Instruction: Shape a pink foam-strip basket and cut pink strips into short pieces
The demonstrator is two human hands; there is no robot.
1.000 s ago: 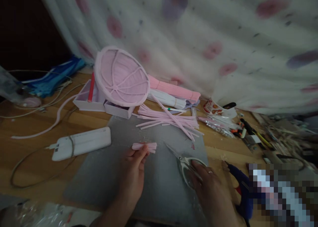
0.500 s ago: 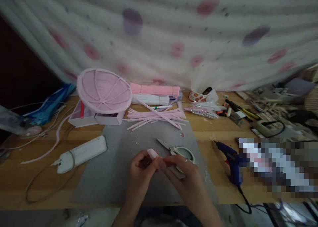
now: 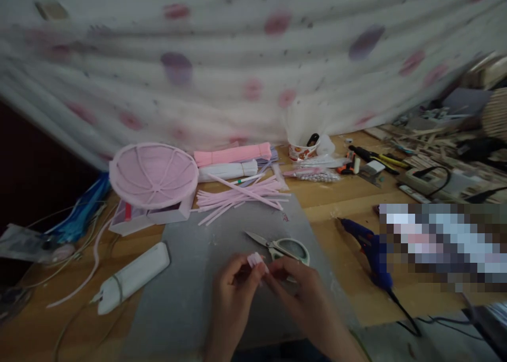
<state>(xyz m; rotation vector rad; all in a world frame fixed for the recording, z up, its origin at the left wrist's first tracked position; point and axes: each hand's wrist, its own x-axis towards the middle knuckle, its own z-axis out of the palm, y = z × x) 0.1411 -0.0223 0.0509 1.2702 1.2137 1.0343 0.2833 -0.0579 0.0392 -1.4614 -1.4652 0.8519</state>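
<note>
My left hand (image 3: 233, 285) and my right hand (image 3: 295, 285) meet over the grey mat (image 3: 190, 277), both pinching a small bundle of short pink strips (image 3: 255, 259) held end-on between the fingertips. A pair of scissors (image 3: 279, 246) lies on the mat just behind my right hand, blades pointing left. Further back rests a loose pile of long pink strips (image 3: 241, 196).
A round pink woven basket lid (image 3: 153, 174) leans on small boxes at the left. A white power bank (image 3: 132, 277) with a cable lies front left. A blue glue gun (image 3: 366, 246) sits to the right. Pink and white rolls (image 3: 232, 161), a cup (image 3: 303, 150) and tools stand before the dotted curtain.
My right hand left the scissors and joined my left hand on the pink bundle. The bundle has been turned end-on. The view has swung upward and to the right.
</note>
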